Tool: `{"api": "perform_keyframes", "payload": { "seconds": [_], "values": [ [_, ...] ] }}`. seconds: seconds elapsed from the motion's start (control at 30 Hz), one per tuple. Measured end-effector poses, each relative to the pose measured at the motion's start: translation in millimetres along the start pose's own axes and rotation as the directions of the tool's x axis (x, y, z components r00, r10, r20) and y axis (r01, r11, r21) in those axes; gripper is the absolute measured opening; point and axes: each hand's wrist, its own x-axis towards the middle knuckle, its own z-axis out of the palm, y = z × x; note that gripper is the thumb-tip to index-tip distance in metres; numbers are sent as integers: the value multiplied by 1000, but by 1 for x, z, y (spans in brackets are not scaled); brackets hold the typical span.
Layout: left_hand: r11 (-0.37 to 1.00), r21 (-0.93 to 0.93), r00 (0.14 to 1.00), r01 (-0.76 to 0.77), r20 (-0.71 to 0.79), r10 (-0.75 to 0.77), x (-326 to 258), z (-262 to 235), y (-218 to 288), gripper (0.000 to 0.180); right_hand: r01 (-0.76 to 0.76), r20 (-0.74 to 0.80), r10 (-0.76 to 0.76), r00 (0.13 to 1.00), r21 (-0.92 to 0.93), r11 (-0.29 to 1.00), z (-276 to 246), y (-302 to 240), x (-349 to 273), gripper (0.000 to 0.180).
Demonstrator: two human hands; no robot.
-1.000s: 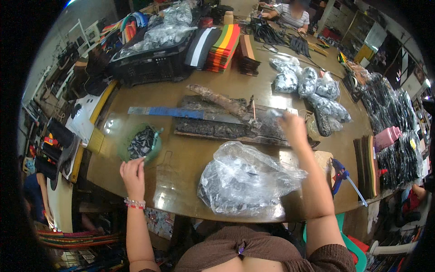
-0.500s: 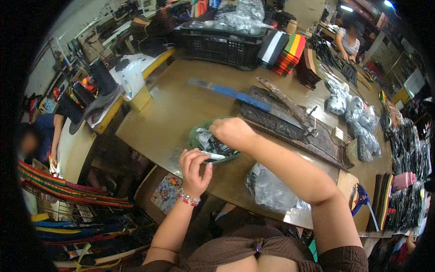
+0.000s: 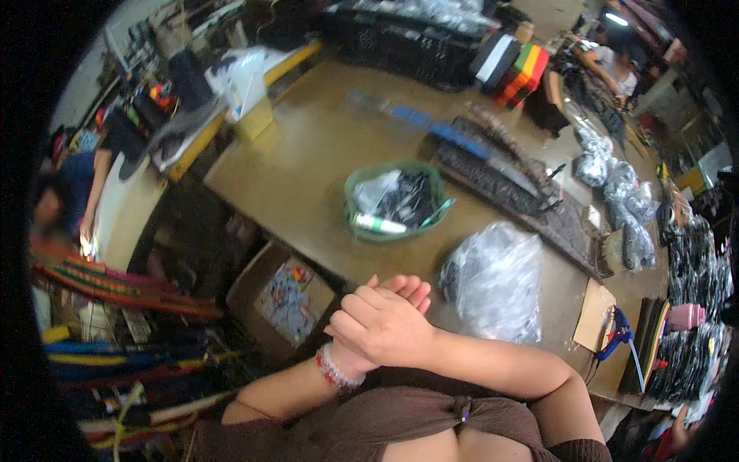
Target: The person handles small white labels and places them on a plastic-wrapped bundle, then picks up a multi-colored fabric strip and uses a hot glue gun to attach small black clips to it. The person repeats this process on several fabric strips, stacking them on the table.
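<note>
My right hand point(image 3: 377, 323) lies across my left hand point(image 3: 416, 291) just off the table's near edge. The right fingers are curled over the left palm, and whatever is between the two hands is hidden. Past them show the left fingertips, loosely bent and apart; a beaded bracelet circles that wrist. Beyond the hands sits a round green basket point(image 3: 438, 187), touched by neither. Inside are black pieces point(image 3: 412, 196), a clear plastic bag point(image 3: 377, 192) and a white tube with a green band point(image 3: 379, 224). A bulging clear plastic bag point(image 3: 500, 277) lies right of my hands.
A dark slab point(image 3: 508, 181) with a blue-marked metal ruler point(image 3: 439, 131) crosses the table. Farther back are a black crate point(image 3: 400, 46) and stacked coloured strips point(image 3: 527, 73). A blue glue gun point(image 3: 616, 335) lies at right. An open carton point(image 3: 254, 308) stands below left. Co-workers sit left and far right.
Both hands have left the green basket and come back toward my body, the right now laid over the left. My view has shifted, and the basket's contents are uncovered.
</note>
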Motion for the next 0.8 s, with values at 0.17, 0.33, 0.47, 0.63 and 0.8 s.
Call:
{"api": "perform_keyframes", "payload": {
  "seconds": [0.17,0.33,0.47,0.63,0.8],
  "values": [
    [942,-325,994,-90,28,105,-58,-48,1,50,483,299,-571,764,323,814,25,25,-49,28],
    [908,395,847,-140,-427,316,-112,-132,54,33,399,169,-522,836,465,790,6,21,-41,37],
    [837,82,638,-540,-609,471,-150,-218,149,45,198,153,-299,942,466,862,-46,48,-41,18],
    [826,562,-209,35,-805,556,-196,-250,242,78,-22,-130,88,988,442,897,-113,70,-61,6],
    [113,992,-128,61,-104,986,-115,-125,274,56,-102,-485,224,845,264,959,-184,116,-81,10]
  ]
}}
